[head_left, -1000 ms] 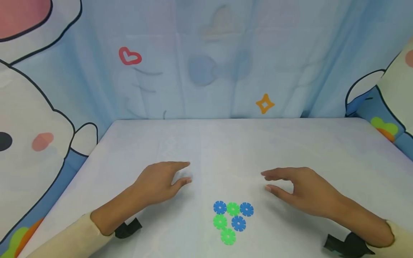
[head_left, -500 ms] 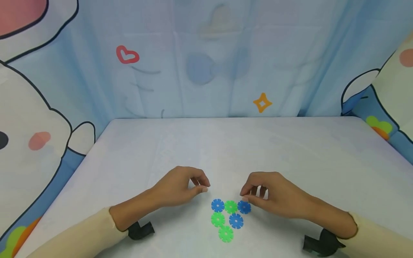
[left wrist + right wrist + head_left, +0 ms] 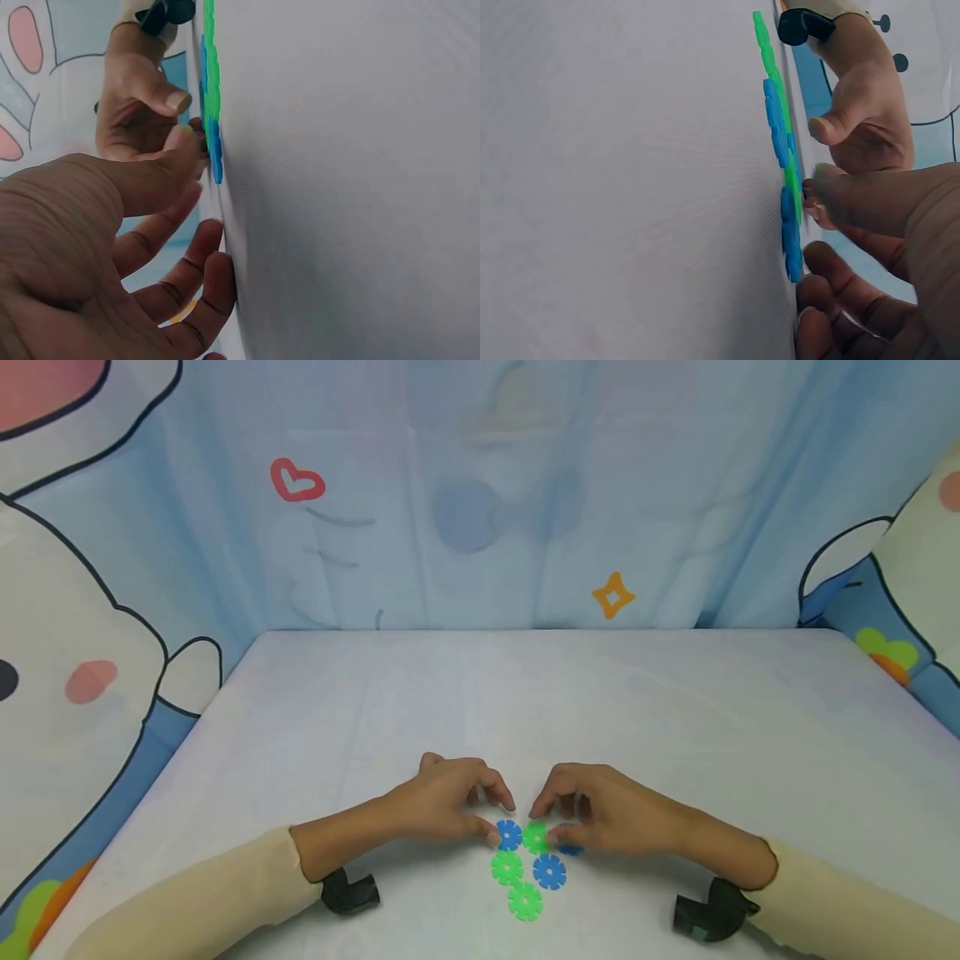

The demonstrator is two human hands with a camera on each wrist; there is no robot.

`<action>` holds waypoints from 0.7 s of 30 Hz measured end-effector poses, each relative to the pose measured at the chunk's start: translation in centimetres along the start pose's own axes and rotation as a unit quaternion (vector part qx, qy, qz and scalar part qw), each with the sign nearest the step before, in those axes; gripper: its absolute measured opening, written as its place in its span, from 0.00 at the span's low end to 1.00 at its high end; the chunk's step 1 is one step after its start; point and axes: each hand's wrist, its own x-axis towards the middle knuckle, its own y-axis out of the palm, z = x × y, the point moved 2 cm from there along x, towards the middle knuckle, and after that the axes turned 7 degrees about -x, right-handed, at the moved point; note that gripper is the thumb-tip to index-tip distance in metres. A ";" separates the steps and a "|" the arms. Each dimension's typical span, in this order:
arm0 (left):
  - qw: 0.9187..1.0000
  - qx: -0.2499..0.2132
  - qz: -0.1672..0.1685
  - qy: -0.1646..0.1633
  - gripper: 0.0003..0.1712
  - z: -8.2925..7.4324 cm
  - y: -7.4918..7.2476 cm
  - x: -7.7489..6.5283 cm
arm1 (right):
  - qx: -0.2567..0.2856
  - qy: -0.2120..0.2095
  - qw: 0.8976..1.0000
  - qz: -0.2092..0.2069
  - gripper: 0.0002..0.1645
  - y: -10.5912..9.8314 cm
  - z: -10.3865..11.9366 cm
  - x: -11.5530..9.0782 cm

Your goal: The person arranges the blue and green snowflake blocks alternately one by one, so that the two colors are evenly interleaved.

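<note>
Several flat snowflake discs, blue and green, lie clustered on the white table (image 3: 675,718). My left hand (image 3: 501,818) has curled fingers, and its thumb and forefinger pinch the rim of the top-left blue disc (image 3: 509,835). My right hand (image 3: 543,822) pinches the green disc (image 3: 536,837) beside it and covers most of another blue disc (image 3: 573,849). A green disc (image 3: 507,867), a blue disc (image 3: 550,871) and a green disc (image 3: 525,902) lie nearer to me, untouched. The left wrist view shows my left thumb (image 3: 178,142) at the blue disc (image 3: 216,154). In the right wrist view, my right thumb (image 3: 832,184) rests on the green disc (image 3: 791,191).
A cartoon-print curtain (image 3: 480,493) hangs behind the table and along both sides. Both wrists carry black camera mounts (image 3: 348,892), and cream sleeves (image 3: 187,910) cover the forearms.
Both hands moved inward and down from spread, open poses to the top row of discs. The right hand shifted from the right blue disc onto the green one. The discs have stayed in place.
</note>
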 end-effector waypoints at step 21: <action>0.997 0.078 0.012 0.008 0.13 -0.5 0.6 0.1 | -0.056 0.014 0.998 0.020 0.16 0.6 0.1 0.2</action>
